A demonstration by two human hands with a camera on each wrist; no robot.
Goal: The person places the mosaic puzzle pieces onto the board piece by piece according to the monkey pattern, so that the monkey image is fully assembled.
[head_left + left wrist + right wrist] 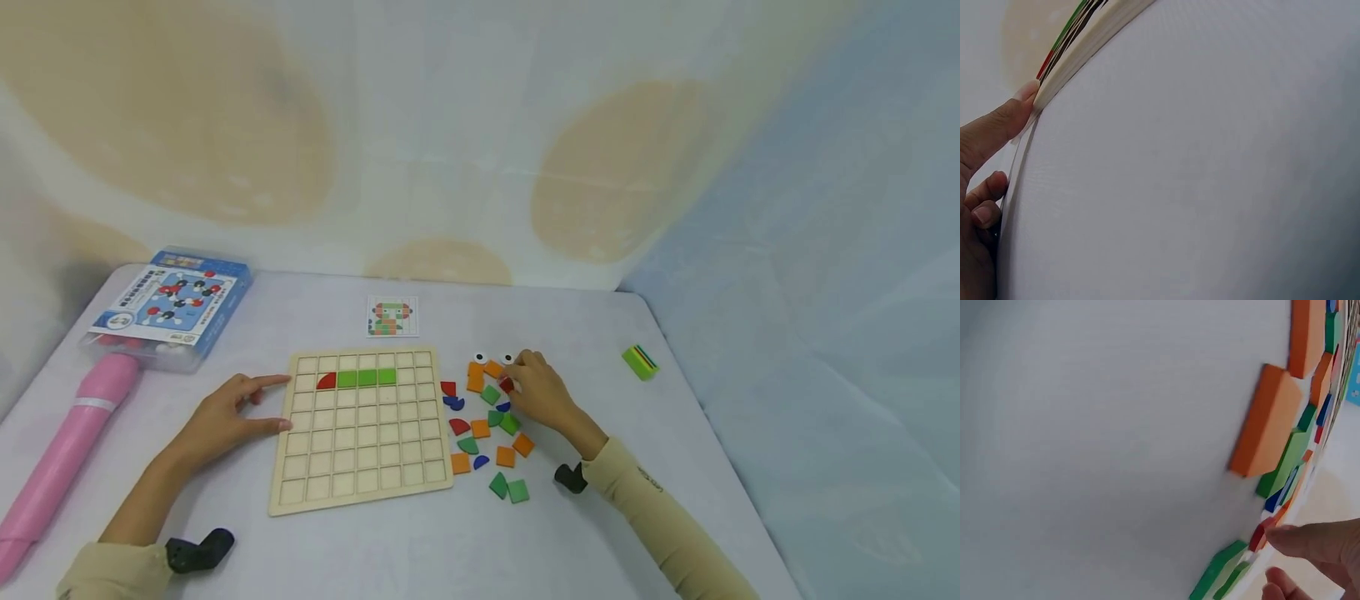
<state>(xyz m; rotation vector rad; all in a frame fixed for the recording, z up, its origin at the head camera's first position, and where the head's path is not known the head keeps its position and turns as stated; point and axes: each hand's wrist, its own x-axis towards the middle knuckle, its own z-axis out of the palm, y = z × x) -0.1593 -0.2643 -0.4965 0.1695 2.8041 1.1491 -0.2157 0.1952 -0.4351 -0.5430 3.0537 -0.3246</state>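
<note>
A pale wooden grid board (360,507) lies on the table. One red quarter-round block (327,381) and several light green blocks (367,378) form a row near its top. My left hand (225,417) stands at the board's left side, its thumb and index finger stretched out against the edge; the thumb (1007,122) also shows along the rim in the left wrist view. To the right of the board, my right hand (542,392) pinches a small red block (1262,534) at its fingertips, among scattered orange, green, blue and red blocks.
Behind the board lies a pattern card (393,317). A blue-and-white box (176,300) and a long pink tube-shaped object (67,458) are on the left. Farther right sits a small stack of green and yellow strips (640,362). Two round eye pieces (481,358) lie beyond the loose orange blocks.
</note>
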